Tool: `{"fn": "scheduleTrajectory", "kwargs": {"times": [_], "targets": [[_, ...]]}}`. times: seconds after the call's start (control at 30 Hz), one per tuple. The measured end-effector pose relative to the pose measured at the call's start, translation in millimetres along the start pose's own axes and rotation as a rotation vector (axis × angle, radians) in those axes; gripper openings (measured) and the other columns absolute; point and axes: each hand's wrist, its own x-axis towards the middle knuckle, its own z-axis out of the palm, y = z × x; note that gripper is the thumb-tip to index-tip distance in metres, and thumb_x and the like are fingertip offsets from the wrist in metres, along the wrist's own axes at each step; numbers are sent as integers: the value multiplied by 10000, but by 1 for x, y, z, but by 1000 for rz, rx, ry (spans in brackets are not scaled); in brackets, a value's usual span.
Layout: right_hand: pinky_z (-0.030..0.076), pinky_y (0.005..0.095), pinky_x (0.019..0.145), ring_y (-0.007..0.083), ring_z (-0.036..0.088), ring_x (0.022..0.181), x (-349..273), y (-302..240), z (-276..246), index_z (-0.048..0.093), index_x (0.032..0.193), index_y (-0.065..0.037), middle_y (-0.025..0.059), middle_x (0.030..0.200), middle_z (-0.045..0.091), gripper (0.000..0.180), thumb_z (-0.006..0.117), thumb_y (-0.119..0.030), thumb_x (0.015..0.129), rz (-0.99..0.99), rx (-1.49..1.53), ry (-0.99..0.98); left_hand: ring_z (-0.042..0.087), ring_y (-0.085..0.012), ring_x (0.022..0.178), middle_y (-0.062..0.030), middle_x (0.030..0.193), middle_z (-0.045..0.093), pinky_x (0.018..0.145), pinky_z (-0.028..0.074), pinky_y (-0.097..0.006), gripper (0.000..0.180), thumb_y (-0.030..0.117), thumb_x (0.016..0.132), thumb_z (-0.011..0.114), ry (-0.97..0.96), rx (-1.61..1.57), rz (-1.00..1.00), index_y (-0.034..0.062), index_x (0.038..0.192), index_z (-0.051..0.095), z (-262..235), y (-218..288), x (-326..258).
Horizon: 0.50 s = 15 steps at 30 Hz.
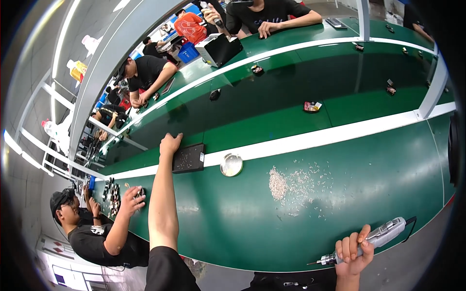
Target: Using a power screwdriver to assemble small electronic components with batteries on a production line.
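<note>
My left arm stretches far out to the white rail, and my left hand (170,144) hangs by the dark belt's near edge, fingers apart with nothing visible in them. Right beside it, a shallow black tray (198,165) has a few tiny pale pieces in it. Low on the right, my right hand (353,253) wraps round a grey electric screwdriver (387,234), its bit pointing left. Between the hands, a heap of tiny pale pieces, seemingly screws, (277,185) spreads over the green tabletop (242,223). A round shallow dish (231,165) stands against the rail.
Small assemblies, one red and yellow (312,106), lie on the dark green belt (272,92) beyond the white rail (291,140). At left, a co-worker (92,233) reaches over the table beside a row of parts (114,196). Others sit opposite, near a black-and-white box (221,48).
</note>
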Motion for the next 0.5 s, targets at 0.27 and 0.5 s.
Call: {"fn": "scheduleTrajectory", "kwargs": {"times": [0.27, 0.5], "targets": [[377, 285, 440, 107, 370, 387, 1, 0, 0, 389, 872, -71, 10, 496, 349, 115, 487, -128, 891, -10, -40, -21, 622, -392, 999, -260, 1035, 647, 879, 490, -441, 452, 302, 780, 684, 118, 14, 121, -18, 1087, 599, 16, -15, 25], [371, 285, 456, 112, 377, 403, -3, -2, 9, 395, 875, -67, 17, 517, 368, 104, 481, -123, 893, -4, -25, 70, 647, -336, 985, -209, 1038, 665, 881, 503, -385, 397, 65, 739, 696, 129, -233, 238, -11, 1118, 603, -2, -26, 8]]}}
